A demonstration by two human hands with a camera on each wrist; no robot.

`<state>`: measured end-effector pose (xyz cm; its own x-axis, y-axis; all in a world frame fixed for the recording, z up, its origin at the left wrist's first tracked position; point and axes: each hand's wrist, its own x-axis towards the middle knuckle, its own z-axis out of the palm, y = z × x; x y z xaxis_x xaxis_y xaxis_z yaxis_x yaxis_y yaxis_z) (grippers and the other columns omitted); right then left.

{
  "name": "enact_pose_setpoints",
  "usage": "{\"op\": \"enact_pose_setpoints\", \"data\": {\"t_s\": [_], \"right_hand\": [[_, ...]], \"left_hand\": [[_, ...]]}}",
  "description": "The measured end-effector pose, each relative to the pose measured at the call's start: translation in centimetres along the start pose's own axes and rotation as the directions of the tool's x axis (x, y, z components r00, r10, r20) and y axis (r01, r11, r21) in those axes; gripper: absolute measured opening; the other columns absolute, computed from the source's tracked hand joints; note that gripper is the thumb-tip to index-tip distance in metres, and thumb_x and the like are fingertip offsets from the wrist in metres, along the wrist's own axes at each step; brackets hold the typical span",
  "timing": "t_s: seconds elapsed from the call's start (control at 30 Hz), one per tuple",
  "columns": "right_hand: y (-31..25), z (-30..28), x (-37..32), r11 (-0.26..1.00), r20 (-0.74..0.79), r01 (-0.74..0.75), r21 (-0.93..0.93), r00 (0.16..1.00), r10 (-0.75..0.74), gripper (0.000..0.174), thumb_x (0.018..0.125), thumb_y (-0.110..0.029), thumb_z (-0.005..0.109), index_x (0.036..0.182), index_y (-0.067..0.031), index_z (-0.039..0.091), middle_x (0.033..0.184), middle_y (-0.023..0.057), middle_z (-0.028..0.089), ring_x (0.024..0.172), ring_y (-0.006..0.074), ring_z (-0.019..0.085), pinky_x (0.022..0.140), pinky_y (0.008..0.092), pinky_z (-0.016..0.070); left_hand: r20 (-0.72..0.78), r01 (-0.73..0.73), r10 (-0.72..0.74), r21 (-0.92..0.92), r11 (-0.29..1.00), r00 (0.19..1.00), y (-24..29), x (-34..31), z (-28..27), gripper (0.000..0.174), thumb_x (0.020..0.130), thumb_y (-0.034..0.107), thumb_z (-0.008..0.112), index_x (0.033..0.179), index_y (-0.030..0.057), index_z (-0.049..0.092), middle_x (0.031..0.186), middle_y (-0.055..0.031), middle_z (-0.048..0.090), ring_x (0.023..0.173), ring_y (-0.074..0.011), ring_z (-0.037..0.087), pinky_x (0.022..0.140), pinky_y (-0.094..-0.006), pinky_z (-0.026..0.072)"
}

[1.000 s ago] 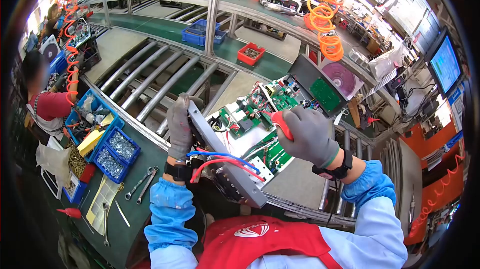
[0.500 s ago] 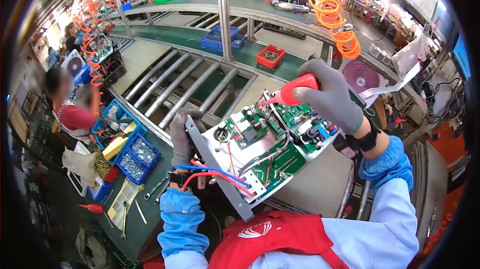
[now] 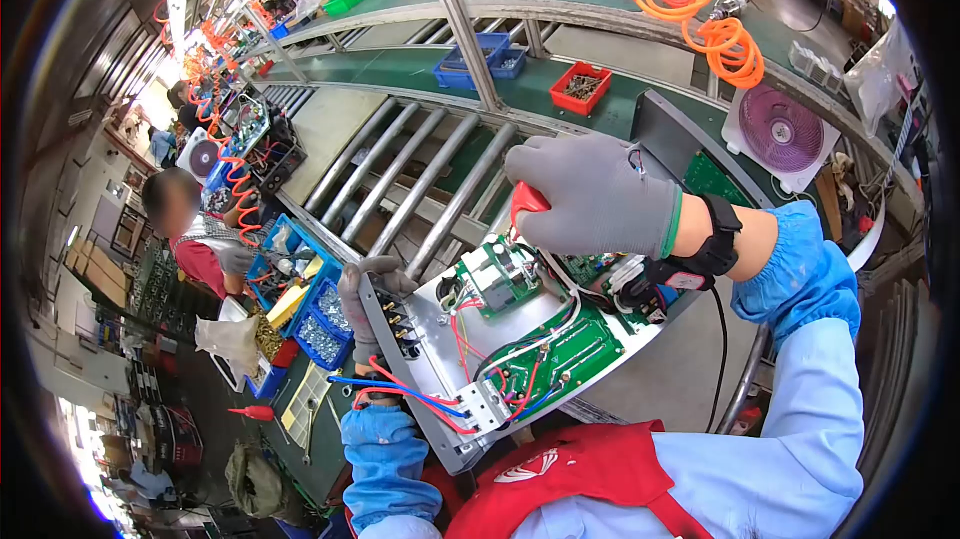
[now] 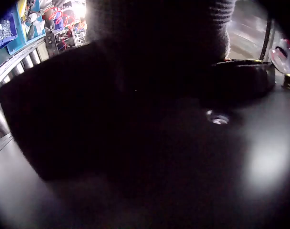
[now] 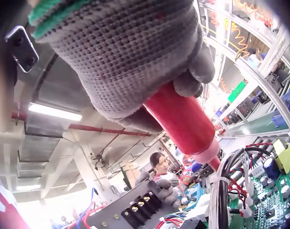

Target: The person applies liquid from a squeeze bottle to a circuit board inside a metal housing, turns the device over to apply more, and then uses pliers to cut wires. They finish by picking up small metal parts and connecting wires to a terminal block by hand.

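My gloved right hand (image 3: 600,194) grips a red squeeze bottle (image 5: 183,124) above the opened metal chassis (image 3: 415,384). The bottle's nozzle (image 5: 215,163) slants down close to a bundle of black and white wires (image 5: 221,191) beside a green circuit board (image 5: 274,205). My gloved left hand (image 3: 365,304) holds the chassis by its end panel, with fingers (image 5: 166,192) over the top edge. Another green board (image 3: 560,359) and a white terminal block (image 3: 485,405) with red and blue wires lie inside the chassis. The left wrist view is mostly dark against the panel.
Metal rollers (image 3: 430,169) run behind the chassis. Blue bins of small hardware (image 3: 325,324) stand at the left, near a red-capped tool (image 3: 252,412). A red bin (image 3: 580,88) and a fan (image 3: 783,129) are farther back. Another person (image 3: 190,229) works at the left.
The red bottle swung from over the boards to pointing left with its nozzle exposed, then tipped downward under my right hand. The head view has turned; my left hand stays on the chassis panel.
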<state>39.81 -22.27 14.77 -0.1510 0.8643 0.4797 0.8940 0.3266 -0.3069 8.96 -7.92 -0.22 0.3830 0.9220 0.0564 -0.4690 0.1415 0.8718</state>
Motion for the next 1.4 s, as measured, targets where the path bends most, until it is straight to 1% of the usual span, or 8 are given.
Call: {"op": "enact_pose_setpoints", "data": {"t_s": [0.2, 0.4, 0.8, 0.93, 1.03, 1.2, 1.3, 1.4], "right_hand": [[-0.3, 0.4, 0.6, 1.000, 0.086, -0.014, -0.028, 0.996, 0.017, 0.019, 0.076, -0.021, 0.062, 0.084, -0.0050, 0.055, 0.081, 0.0150, 0.063, 0.077, 0.0367, 0.067, 0.065, 0.0466, 0.0518], [0.2, 1.4, 0.4, 0.999, 0.069, -0.043, 0.002, 0.997, 0.042, 0.030, 0.074, -0.027, 0.065, 0.092, -0.0034, 0.059, 0.086, 0.0166, 0.063, 0.081, 0.0395, 0.065, 0.069, 0.0477, 0.0512], [0.6, 1.2, -0.2, 0.998, -0.018, -0.056, 0.005, 0.998, 0.056, 0.030, 0.075, -0.026, 0.065, 0.094, -0.0037, 0.061, 0.087, 0.0169, 0.064, 0.084, 0.0388, 0.065, 0.073, 0.0457, 0.0524], [0.5, 1.0, -0.3, 0.999, 0.013, -0.043, 0.016, 0.999, 0.043, 0.030, 0.074, -0.026, 0.066, 0.094, -0.0040, 0.062, 0.085, 0.0162, 0.063, 0.082, 0.0388, 0.065, 0.071, 0.0462, 0.0520], [0.1, 0.9, -0.2, 1.000, -0.001, -0.028, 0.002, 1.000, 0.028, 0.026, 0.075, -0.024, 0.065, 0.091, -0.0043, 0.059, 0.082, 0.0156, 0.062, 0.079, 0.0385, 0.065, 0.069, 0.0461, 0.0520], [0.8, 1.7, -0.4, 1.000, -0.090, -0.010, 0.014, 0.996, 0.011, 0.022, 0.076, -0.022, 0.063, 0.086, -0.0042, 0.056, 0.080, 0.0156, 0.062, 0.077, 0.0385, 0.065, 0.067, 0.0467, 0.0524], [0.9, 1.2, -0.3, 0.993, -0.020, -0.116, 0.033, 0.993, 0.117, 0.031, 0.076, -0.028, 0.066, 0.094, -0.0038, 0.062, 0.086, 0.0175, 0.065, 0.081, 0.0387, 0.066, 0.070, 0.0460, 0.0518], [1.3, 1.6, 0.0, 0.995, -0.034, -0.086, 0.059, 0.996, 0.088, 0.031, 0.077, -0.028, 0.066, 0.094, -0.0027, 0.061, 0.085, 0.0192, 0.065, 0.082, 0.0396, 0.066, 0.072, 0.0463, 0.0521]], "left_hand": [[0.024, -0.010, 0.010, -0.020, 1.000, 1.000, -0.2, 0.2, -0.4, 0.073, 0.092, 0.060, 0.057, 0.100, -0.0119, 0.066, 0.067, -0.0116, 0.065, 0.065, -0.0263, 0.069, 0.064, -0.0361, 0.0584], [0.036, -0.034, 0.034, -0.002, 0.999, 0.999, -0.2, 0.1, -0.4, 0.073, 0.093, 0.061, 0.055, 0.099, -0.0111, 0.066, 0.067, -0.0107, 0.064, 0.063, -0.0256, 0.067, 0.062, -0.0367, 0.0562], [-0.004, -0.032, 0.032, -0.010, 0.999, 0.999, -0.1, -0.2, 0.2, 0.072, 0.093, 0.061, 0.055, 0.099, -0.0102, 0.066, 0.065, -0.0103, 0.062, 0.062, -0.0248, 0.065, 0.059, -0.0357, 0.0531], [-0.045, -0.016, 0.017, 0.008, 1.000, 0.999, 0.2, -0.6, 1.0, 0.073, 0.093, 0.061, 0.056, 0.101, -0.0105, 0.066, 0.065, -0.0107, 0.062, 0.062, -0.0245, 0.065, 0.058, -0.0352, 0.0530], [-0.014, -0.038, 0.039, 0.045, 0.998, 0.999, 0.0, -0.1, 0.3, 0.072, 0.086, 0.066, 0.062, 0.096, -0.0057, 0.069, 0.059, -0.0106, 0.057, 0.063, -0.0305, 0.063, 0.065, -0.0434, 0.0544], [-0.036, -0.006, 0.006, 0.004, 1.000, 0.999, 0.2, -0.2, 0.8, 0.074, 0.086, 0.067, 0.062, 0.097, -0.0062, 0.069, 0.057, -0.0108, 0.056, 0.062, -0.0305, 0.063, 0.066, -0.0426, 0.0540], [-0.026, -0.006, 0.006, 0.000, 1.000, 1.000, 0.0, -0.1, 0.2, 0.074, 0.086, 0.067, 0.062, 0.097, -0.0063, 0.069, 0.057, -0.0107, 0.055, 0.062, -0.0303, 0.063, 0.066, -0.0425, 0.0541], [-0.006, -0.008, 0.008, 0.009, 1.000, 1.000, 0.1, -0.2, 0.3, 0.074, 0.087, 0.067, 0.061, 0.097, -0.0059, 0.069, 0.057, -0.0102, 0.054, 0.062, -0.0299, 0.062, 0.066, -0.0426, 0.0540]]}}
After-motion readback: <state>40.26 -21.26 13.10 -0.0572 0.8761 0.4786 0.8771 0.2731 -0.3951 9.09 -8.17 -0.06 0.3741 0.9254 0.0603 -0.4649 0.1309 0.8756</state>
